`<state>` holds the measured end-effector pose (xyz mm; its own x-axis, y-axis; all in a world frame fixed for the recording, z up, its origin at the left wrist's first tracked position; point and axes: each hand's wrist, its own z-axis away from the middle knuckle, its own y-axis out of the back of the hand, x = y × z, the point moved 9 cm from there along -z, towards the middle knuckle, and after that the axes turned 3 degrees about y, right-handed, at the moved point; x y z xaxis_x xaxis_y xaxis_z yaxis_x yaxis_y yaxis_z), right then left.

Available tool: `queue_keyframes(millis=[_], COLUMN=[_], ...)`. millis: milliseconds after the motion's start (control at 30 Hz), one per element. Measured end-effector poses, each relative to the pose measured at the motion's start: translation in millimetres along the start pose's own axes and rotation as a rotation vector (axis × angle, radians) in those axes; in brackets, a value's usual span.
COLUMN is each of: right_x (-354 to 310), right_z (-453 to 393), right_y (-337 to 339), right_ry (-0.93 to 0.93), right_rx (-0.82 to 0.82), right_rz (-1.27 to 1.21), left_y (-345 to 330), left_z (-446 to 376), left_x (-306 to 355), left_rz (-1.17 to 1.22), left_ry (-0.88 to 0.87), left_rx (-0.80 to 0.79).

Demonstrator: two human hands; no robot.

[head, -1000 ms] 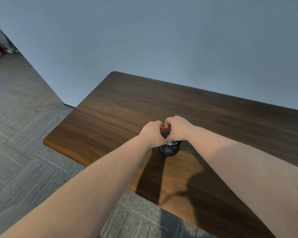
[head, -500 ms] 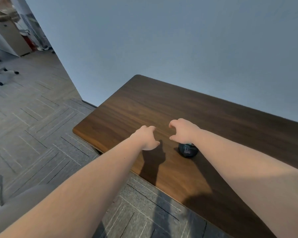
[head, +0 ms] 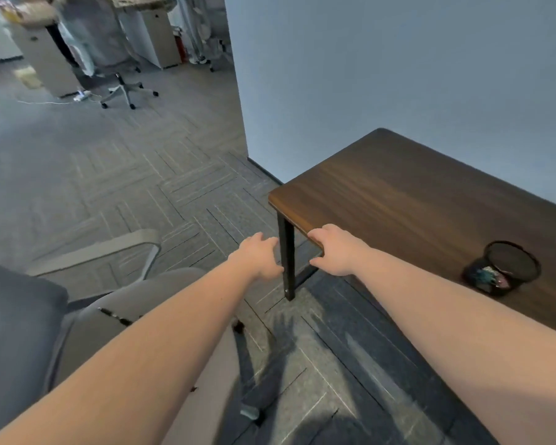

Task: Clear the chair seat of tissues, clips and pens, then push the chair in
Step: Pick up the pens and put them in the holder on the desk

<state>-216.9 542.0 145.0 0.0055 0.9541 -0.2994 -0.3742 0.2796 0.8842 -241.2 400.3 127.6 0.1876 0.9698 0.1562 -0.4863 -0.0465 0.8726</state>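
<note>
Both hands are out in front, holding nothing. The left hand (head: 258, 255) floats just left of the desk (head: 414, 200) corner, over the floor, fingers loosely spread and relaxed. The right hand (head: 333, 250) is right at the desk's near edge by that corner, fingers loosely bent with nothing between them; can't tell if it actually touches the edge. The desk's black leg (head: 287, 261) shows between the two hands.

The grey chair (head: 87, 319) sits well left of the desk, not tucked under it, armrest (head: 109, 248) pointing toward the desk. A few small dark bits (head: 114, 315) lie on the seat, too blurry to name. A black mesh pen cup (head: 503, 268) with colourful stuff inside stands on the desk, well right of the corner.
</note>
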Motion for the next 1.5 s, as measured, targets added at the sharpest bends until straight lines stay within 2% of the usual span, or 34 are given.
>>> queue_keyframes(millis=[333,633,800,1233,1367,1500], right_x=[-194,-310,-326,-308,-298,-302], right_z=[-45,-66,-72,-103,-109,-116], right_y=[-96,-181,-249,-400,-430,-441], right_ry=[0.186,0.329,0.366,0.454,0.467,0.504], right_rx=[-0.160,-0.271,-0.375,-0.571,-0.582,-0.512], right_rz=[0.123,0.185,0.205,0.287,0.344,0.361], left_y=[-41,-95,-158,-295,-314,-323], left_z=[62,114,123,99,92,85], left_x=[-238,-389,-424,-452,-457,-472], left_rz=[0.069,0.144,0.206,0.323,0.364,0.413], left_ry=[0.254,0.433,0.499,0.710,0.797,0.879], left_rx=[-0.001,-0.062,-0.123,-0.188,-0.120,-0.012])
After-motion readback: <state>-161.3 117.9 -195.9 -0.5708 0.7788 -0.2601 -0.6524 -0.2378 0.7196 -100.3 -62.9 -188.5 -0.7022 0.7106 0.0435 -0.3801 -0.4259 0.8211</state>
